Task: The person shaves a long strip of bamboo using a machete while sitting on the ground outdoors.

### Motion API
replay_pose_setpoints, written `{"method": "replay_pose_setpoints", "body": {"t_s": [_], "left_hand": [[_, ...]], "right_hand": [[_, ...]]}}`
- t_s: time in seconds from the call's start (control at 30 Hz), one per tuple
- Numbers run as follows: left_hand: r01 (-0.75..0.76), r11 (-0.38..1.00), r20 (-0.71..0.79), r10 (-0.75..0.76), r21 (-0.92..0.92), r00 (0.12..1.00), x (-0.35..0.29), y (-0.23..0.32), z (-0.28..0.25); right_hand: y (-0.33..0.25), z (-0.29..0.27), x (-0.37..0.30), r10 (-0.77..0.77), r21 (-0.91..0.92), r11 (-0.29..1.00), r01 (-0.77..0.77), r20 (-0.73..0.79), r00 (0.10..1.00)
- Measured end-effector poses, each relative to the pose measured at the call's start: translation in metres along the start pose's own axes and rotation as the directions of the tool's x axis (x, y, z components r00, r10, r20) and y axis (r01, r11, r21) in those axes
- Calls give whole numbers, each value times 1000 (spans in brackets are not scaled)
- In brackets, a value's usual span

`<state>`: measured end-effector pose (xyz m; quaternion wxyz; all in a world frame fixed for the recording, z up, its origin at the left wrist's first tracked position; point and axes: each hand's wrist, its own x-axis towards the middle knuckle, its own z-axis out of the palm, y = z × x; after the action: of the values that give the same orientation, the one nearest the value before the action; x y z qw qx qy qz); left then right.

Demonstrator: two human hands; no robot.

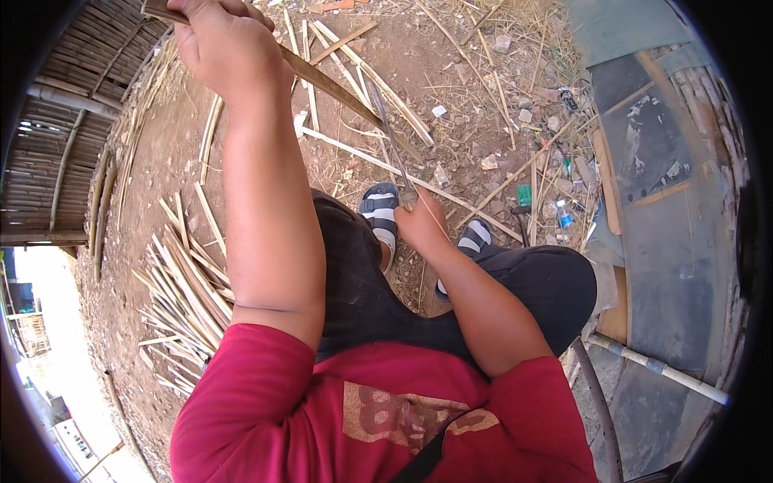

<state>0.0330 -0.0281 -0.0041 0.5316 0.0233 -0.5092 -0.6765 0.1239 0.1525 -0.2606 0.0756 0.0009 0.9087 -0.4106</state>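
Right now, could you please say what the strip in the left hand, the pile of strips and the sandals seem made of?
Strip in the left hand: probably bamboo or wood, matte, from its flat brown length.
Pile of strips: likely similar, unpolished, being pale and slender.
Sandals: perhaps rubber or synthetic, given dull, dark straps.

an outdoor work yard: bare soil (165,161), a slatted wall (40,153), piled split strips (193,290).

I lose some of the left hand (235,50) past the top edge and can't identify the thin piece (394,150) crossing the strip (334,90).
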Motion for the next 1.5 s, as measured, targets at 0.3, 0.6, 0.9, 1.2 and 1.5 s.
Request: {"method": "replay_pose_setpoints", "body": {"t_s": [0.3,0.6,0.9,1.2,1.5], "left_hand": [[-3,1000,40,3,-3,999,-2,1,2],[6,1000,-32,-6,10,999,6,-5,-5],[-4,1000,26,3,11,1000,5,-4,-9],[-114,971,133,144,-210,981,-17,26,12],[-129,947,219,198,-293,955,-19,7,14]], "right_hand": [[-50,-47,-6,-87,339,933,123,-121,989],[-3,-19,3,23,72,997,-31,108,994],[8,-52,26,76,-50,996,-69,157,985],[-41,-127,30,-52,171,982,79,-158,986],[-40,-145,22,-68,262,954,142,-274,959]]}}
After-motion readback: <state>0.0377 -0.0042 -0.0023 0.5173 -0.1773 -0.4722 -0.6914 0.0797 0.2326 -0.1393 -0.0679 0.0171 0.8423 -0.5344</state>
